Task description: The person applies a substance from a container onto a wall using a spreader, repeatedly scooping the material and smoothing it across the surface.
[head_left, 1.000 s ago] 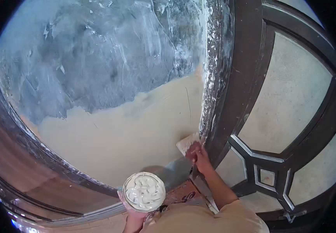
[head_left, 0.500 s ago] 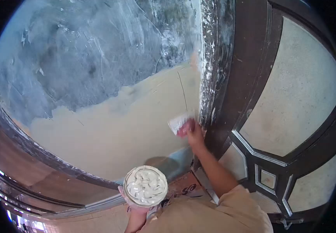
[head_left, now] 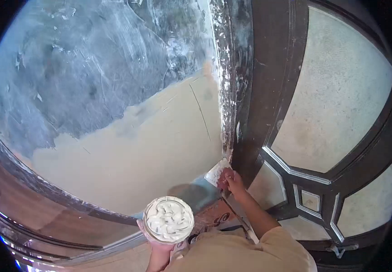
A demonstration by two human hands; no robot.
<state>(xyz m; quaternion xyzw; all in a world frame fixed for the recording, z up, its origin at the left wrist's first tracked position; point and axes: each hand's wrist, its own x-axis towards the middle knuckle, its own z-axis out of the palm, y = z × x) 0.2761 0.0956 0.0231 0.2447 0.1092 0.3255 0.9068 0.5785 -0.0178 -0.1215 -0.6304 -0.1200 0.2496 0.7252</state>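
My left hand point(head_left: 159, 245) is wrapped under a round tub point(head_left: 168, 221) full of creamy white filler, its open top facing up. In my right hand point(head_left: 236, 182) is a putty knife point(head_left: 217, 173) with a wide pale blade and a reddish handle. Its blade lies at the wall's lower right corner, close by the dark door frame. Smooth cream filler covers the lower part of the wall point(head_left: 150, 149), with a thin dark line near its right side. Above it the wall is bare, mottled blue-grey.
A dark wooden door with pale panels point(head_left: 334, 90) stands on the right. Flaking white paint marks the frame edge point(head_left: 225, 90). Low by my body is a brown cardboard box point(head_left: 216, 215) with black lettering. A dark curved trim point(head_left: 64, 195) borders the wall on the left.
My right hand has moved the putty knife down the wall to the lower corner, near the blue-grey patch. The view has shifted slightly; my left hand still holds the tub.
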